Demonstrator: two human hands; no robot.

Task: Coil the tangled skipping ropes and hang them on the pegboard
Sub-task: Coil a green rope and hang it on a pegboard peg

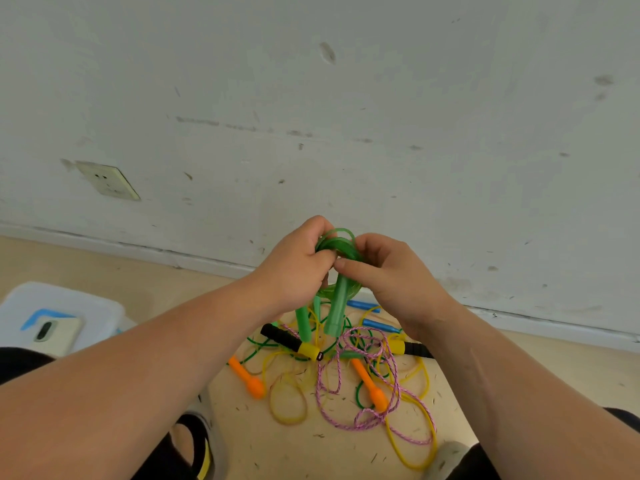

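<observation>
A pale tan floor [104, 268], flecked with small dark specks, carries a tangle of skipping ropes close to the foot of a scuffed wall. A pink braided rope [367, 427] loops over a yellow rope [289, 422] and a dark green cord [357, 396]. Two orange handles [247, 377] lie near the middle, black-and-yellow handles [291, 341] just beyond them, and blue handles [363, 304] nearest the wall. A white plastic box [86, 299] stands at far left; a black-and-yellow slipper [197, 445] rests at the near edge.
</observation>
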